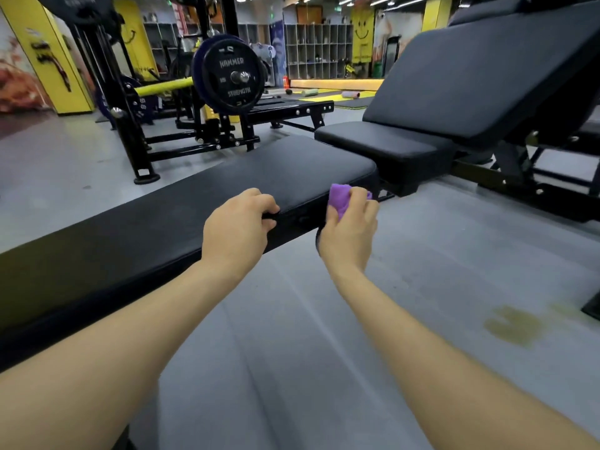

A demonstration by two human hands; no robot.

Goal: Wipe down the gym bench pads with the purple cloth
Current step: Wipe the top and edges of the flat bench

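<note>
Fingers of the right hand (349, 230) closed around the bunched purple cloth (341, 199), cloth pressed against the near side edge of the flat bench pad (194, 203), close to that pad's far right corner. Part of the cloth visible above and between the knuckles; remainder hidden in the palm.

Fingers of the left hand (238, 224) curled over the same near edge of the flat bench pad, fingertips wrapped under the rim, thumb side on top. Grip on the pad edge only. Left hand just beside the right hand, not touching.

Both forearms bare, extended from the lower frame corners toward the flat bench pad.

Seat pad (383, 146) just beyond the far right end of the flat bench pad. Inclined back pad (480, 76) rising behind the seat pad. Loaded weight plate (232, 76) beyond the flat bench pad, on a black rack. Grey floor (422, 271) on the near side, with a yellowish stain (513, 326).
</note>
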